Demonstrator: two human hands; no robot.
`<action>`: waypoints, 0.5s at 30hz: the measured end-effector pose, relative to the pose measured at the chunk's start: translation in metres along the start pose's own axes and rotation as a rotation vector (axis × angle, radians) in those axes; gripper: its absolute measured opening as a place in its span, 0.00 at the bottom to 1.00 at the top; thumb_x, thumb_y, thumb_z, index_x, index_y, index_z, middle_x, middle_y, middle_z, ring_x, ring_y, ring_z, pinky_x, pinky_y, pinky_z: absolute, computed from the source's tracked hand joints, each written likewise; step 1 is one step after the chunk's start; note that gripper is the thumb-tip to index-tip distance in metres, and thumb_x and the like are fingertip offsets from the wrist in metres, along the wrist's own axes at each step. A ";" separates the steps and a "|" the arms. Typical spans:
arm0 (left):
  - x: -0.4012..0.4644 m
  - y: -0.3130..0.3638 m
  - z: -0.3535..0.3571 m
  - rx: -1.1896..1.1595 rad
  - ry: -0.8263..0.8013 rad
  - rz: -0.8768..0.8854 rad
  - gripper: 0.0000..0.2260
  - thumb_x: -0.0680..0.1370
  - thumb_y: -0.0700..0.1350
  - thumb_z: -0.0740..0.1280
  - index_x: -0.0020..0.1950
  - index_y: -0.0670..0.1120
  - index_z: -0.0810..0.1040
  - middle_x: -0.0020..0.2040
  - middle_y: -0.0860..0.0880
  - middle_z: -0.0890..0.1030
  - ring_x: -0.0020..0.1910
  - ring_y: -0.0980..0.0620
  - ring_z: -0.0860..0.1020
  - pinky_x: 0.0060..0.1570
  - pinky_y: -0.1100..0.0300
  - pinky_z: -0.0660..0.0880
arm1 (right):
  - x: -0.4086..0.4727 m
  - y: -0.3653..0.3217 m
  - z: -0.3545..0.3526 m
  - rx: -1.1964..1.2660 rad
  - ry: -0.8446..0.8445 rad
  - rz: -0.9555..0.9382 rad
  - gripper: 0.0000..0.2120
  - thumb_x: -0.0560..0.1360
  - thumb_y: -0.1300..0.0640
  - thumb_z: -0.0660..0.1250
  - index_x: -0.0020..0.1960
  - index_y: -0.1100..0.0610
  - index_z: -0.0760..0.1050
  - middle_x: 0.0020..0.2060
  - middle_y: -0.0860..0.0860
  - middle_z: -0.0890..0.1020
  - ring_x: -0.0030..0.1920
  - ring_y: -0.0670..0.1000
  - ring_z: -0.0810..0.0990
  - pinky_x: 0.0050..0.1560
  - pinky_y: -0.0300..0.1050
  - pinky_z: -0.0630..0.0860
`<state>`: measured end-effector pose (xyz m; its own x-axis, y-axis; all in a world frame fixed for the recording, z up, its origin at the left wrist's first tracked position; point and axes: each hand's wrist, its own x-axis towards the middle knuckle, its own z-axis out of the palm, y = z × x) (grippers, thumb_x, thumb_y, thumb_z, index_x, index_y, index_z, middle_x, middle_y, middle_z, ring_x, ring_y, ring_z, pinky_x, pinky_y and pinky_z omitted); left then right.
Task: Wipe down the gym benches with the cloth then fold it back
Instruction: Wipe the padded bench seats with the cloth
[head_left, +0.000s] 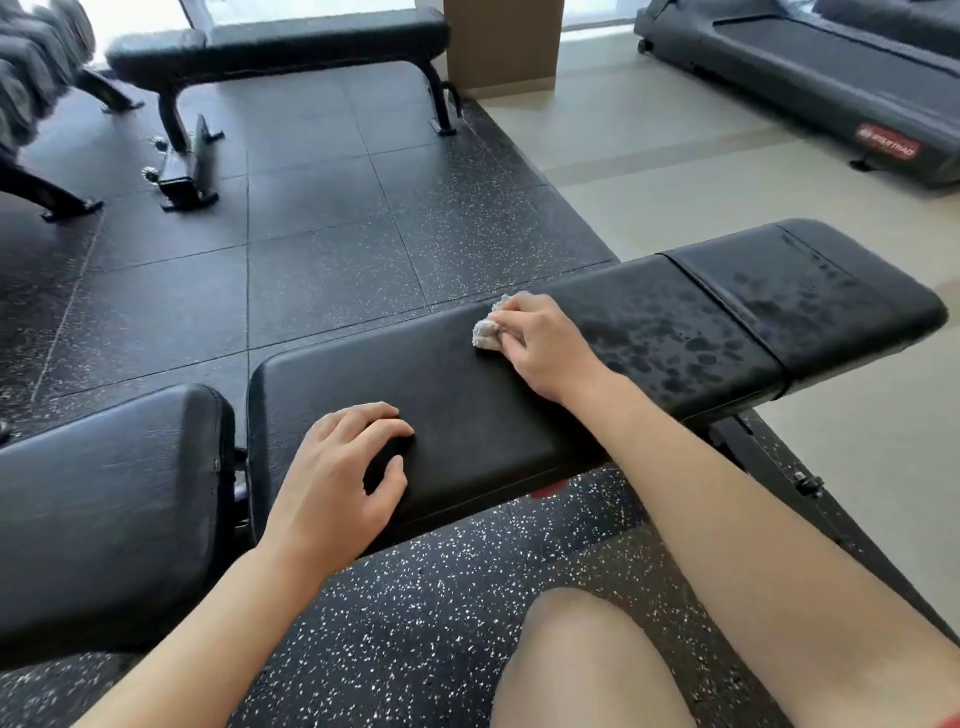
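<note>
At far left a separate black pad (109, 499) sits just beside the worktop (415, 384), parted from it by a narrow gap. The left hand (337, 473) rests palm-down on the near end of the worktop, fingers (363, 421) spread and slightly curled over the vinyl, thumb out toward the near edge; its grip is released and holds nothing, and it appears to serve as a brace. The forearm runs up from the lower left at a shallow angle. Toward the middle of the worktop, near its far edge, lies the cloth (487, 331), a small pale wad bunched under the right hand (545, 345). The right grip is clenched on the cloth, knuckles up, wrist roughly level, forearm reaching in diagonally from the lower right. The cloth looks light, soft and limp, probably damp; it should conform to the padding and offer no resistance. Judged best handling: keep it gathered under the fingertips and palm so it does not slip out on the smooth vinyl. For folding, take it by its edges or corners. To the right of that hand the worktop surface carries wet blotches (691, 332), extending onto the end pad (831, 291). A second bench (280, 41) stands well apart across the floor.
</note>
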<state>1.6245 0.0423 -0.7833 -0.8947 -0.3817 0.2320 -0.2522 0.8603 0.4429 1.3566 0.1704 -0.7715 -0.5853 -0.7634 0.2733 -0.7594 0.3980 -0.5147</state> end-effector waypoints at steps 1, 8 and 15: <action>0.000 0.001 0.000 0.004 0.004 -0.009 0.14 0.78 0.50 0.65 0.62 0.53 0.82 0.66 0.58 0.78 0.67 0.51 0.74 0.72 0.56 0.67 | 0.017 0.001 0.003 0.009 -0.001 0.008 0.11 0.79 0.60 0.64 0.54 0.56 0.85 0.52 0.51 0.81 0.57 0.58 0.76 0.64 0.57 0.74; 0.000 0.007 -0.002 0.064 0.055 -0.108 0.18 0.78 0.52 0.64 0.66 0.47 0.79 0.68 0.52 0.77 0.70 0.50 0.73 0.74 0.57 0.65 | 0.009 -0.049 0.036 0.022 -0.028 -0.098 0.11 0.77 0.63 0.65 0.55 0.58 0.84 0.55 0.52 0.81 0.58 0.58 0.75 0.61 0.55 0.75; 0.005 0.008 -0.006 0.092 -0.005 -0.134 0.19 0.78 0.54 0.63 0.64 0.46 0.80 0.67 0.50 0.77 0.68 0.46 0.74 0.74 0.53 0.65 | -0.111 -0.046 -0.004 0.144 -0.122 -0.276 0.12 0.81 0.63 0.65 0.62 0.56 0.81 0.61 0.48 0.79 0.65 0.52 0.73 0.70 0.44 0.69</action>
<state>1.6204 0.0454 -0.7738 -0.8524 -0.4940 0.1715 -0.4023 0.8290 0.3886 1.4554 0.2392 -0.7752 -0.3187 -0.8909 0.3237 -0.8313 0.0986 -0.5470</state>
